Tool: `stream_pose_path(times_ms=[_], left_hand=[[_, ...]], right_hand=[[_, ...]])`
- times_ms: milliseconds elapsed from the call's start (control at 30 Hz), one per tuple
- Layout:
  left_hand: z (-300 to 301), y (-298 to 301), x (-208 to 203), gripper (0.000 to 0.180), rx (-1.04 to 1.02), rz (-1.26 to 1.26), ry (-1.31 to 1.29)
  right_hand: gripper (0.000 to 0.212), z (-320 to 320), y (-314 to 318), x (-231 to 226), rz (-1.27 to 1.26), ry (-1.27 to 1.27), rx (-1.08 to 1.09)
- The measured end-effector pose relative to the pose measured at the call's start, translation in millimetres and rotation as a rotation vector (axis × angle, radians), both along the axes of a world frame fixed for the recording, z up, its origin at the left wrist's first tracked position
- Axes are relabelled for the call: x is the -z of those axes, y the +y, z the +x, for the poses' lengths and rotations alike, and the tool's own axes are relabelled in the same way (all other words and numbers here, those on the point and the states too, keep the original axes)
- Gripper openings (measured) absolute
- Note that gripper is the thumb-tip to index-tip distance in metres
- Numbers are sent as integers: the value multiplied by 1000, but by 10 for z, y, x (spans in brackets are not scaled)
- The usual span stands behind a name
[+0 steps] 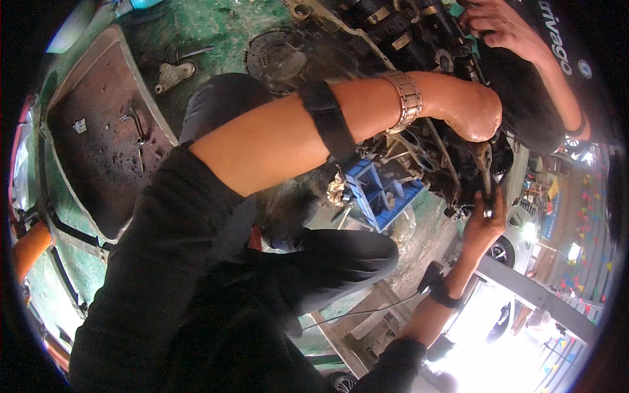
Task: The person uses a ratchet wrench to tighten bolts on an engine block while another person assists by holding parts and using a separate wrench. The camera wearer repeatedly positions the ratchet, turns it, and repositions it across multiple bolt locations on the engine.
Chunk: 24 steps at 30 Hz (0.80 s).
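Engine (419, 54): probably very heavy, rigid, greasy; fills the space ahead. Metal tray (98, 167) far left, clear of work. Blue crate (364, 206) near engine. Co-worker's hand (501, 25) crowds the far side. Left hand (477, 108): fingers hidden, can't tell. Right hand (486, 219): fingers curled round lower end of metal rod (483, 167), beside engine; likely stiff, weighty, slick; grip mid-shank.

the left arm (262, 147) reaches across the front of the body toward the right, its forearm bare, and the left hand (477, 112) tips downward, back of the hand showing and fingers hidden beneath. the right forearm (427, 319) slants up from the lower edge; the right hand (486, 217) sits near and below the left, fingers upward, bent in a grip. one knee (377, 252) is bent.
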State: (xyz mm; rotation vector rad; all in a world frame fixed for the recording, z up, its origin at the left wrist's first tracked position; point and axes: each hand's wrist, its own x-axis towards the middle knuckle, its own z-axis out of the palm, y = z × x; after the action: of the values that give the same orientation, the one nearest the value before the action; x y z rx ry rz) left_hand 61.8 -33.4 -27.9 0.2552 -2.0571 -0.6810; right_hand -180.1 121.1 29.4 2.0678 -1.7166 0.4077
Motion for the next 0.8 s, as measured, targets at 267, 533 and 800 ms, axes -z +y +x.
stream_pose_path(times_ms=[267, 533, 800], left_hand=[[24, 50, -16, 29, -17, 103, -55], [78, 22, -9, 28, 41, 131, -6], [-50, -26, 15, 27, -54, -60, -42]], right_hand=[[45, 735, 694, 359, 102, -301, 115], [59, 1680, 844, 634, 199, -1095, 175], [54, 1738, 770, 464, 263, -1232, 195]])
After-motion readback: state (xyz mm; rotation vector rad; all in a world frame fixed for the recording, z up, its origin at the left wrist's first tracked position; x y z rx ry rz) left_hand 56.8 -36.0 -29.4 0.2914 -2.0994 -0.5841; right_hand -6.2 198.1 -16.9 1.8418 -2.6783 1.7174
